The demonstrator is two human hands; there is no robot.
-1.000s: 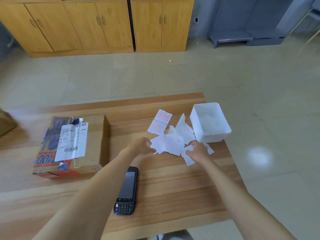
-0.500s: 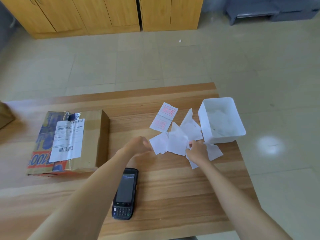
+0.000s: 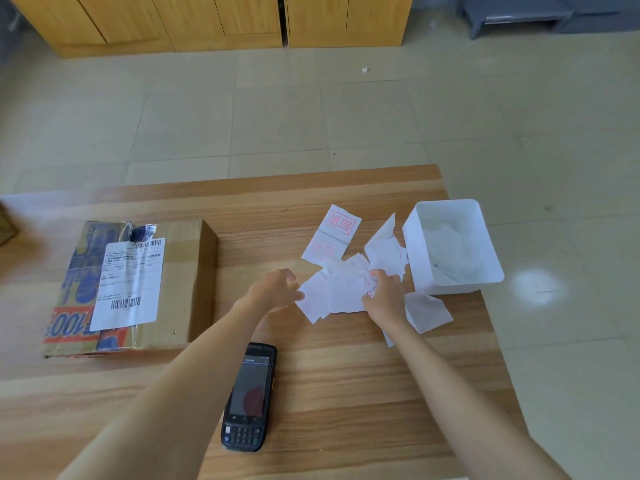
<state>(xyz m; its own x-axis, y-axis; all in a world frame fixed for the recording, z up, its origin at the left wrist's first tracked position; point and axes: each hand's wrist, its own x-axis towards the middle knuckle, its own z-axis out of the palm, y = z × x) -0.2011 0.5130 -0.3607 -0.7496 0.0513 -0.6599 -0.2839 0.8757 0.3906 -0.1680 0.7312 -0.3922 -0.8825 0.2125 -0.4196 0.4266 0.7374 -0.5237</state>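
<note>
Slips (image 3: 341, 289) pinched: left hand (image 3: 275, 289), right hand (image 3: 385, 297)

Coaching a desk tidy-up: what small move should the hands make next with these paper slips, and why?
Probably draw both hands together, bunching the loose white paper slips into one stack. The left hand and right hand curl on opposite edges of the spread pile, and the white plastic bin beside it already holds paper.

Both forearms bare and extended forward, left hand (image 3: 275, 289) pinching paper slips (image 3: 341, 289), right hand (image 3: 384, 297) curled on them.
</note>
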